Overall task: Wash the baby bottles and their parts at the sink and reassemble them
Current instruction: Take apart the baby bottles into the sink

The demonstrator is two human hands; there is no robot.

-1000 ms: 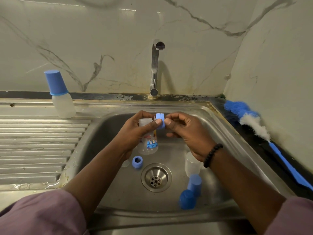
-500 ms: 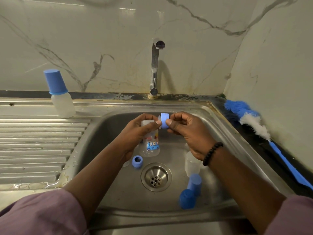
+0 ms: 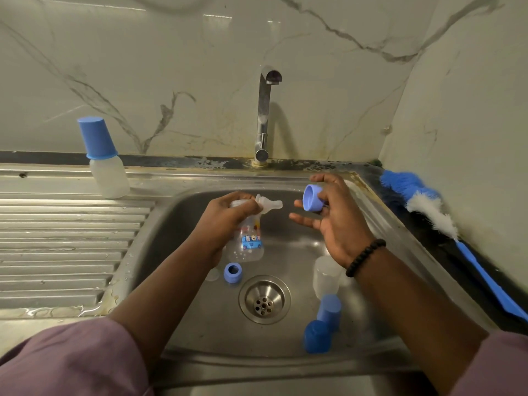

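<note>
Two parts now: ring (image 3: 312,199) off teat (image 3: 270,204) (separated)

three bottles (image 3: 108,178), two blue rings (image 3: 233,272), two caps (image 3: 329,310), one brush (image 3: 428,210)

Steel sink (image 3: 183,212) holds loose caps (image 3: 316,336), ring (image 3: 233,273).

Brushed stainless-steel sink (image 3: 160,241), wet and dull; glossy veined marble wall (image 3: 200,81); clear plastic bottle (image 3: 247,247); matt blue plastic collar (image 3: 312,199); translucent teat (image 3: 270,205).
</note>
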